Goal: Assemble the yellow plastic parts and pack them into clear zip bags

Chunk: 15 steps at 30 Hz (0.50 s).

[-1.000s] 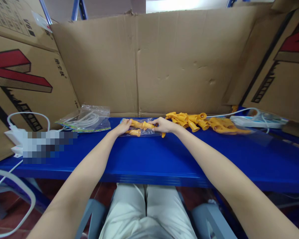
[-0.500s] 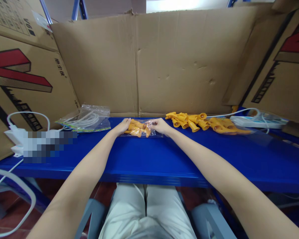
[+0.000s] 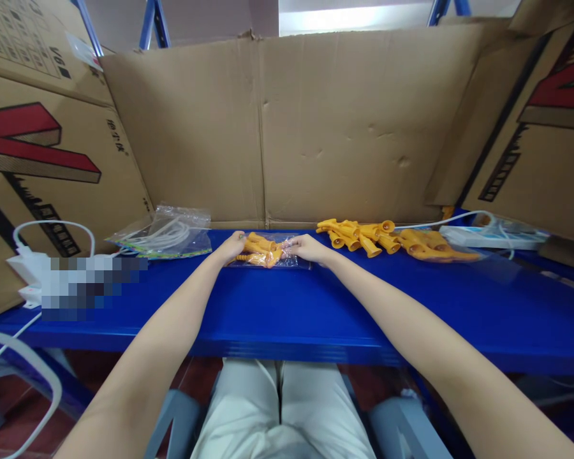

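Observation:
A small clear plastic bag with several orange plastic parts inside lies at the back middle of the blue table. My left hand grips the bag's left end, fingers curled. At the bag's right end my right hand pinches the plastic. Both arms reach straight forward over the table.
A heap of loose orange parts and more in clear film lie to the right. A white power strip with cable sits far right. A bag of white cords and a white charger lie left. Cardboard walls enclose the table.
The orange parts, spread out lengthwise in the bag a second ago, are now bunched together in it. My hands have moved closer on the bag. The view has tilted slightly.

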Motion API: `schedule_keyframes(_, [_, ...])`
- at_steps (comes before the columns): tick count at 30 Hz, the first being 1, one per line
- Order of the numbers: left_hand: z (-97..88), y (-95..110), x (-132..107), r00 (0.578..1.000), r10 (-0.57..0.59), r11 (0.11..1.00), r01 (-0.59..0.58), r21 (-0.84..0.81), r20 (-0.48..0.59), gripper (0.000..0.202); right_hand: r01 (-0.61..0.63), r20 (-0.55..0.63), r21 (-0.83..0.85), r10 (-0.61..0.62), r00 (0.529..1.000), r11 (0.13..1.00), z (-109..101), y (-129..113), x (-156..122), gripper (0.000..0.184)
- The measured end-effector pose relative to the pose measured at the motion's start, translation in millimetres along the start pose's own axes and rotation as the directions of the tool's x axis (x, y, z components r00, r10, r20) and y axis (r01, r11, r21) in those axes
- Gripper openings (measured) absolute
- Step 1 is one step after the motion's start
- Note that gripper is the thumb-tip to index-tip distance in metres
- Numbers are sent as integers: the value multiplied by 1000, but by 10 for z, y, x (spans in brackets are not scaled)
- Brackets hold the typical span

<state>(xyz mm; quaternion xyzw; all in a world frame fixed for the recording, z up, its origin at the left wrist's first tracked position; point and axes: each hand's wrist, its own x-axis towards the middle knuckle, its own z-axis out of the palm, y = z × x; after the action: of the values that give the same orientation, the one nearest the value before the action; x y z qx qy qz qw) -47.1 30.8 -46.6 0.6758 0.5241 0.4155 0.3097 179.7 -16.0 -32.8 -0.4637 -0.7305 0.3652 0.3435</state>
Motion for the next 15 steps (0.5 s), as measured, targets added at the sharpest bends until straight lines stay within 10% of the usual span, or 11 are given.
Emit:
schedule_keyframes(9, [-67, -110, 87, 993, 21, 959, 12, 283, -114, 32, 67, -91, -309, -99, 991, 949, -141, -7, 28, 19])
schedule_keyframes(15, [-117, -138, 111, 985, -15, 931, 77, 356, -174, 34, -276, -471, -762, -208, 857, 586, -512, 75, -69, 30])
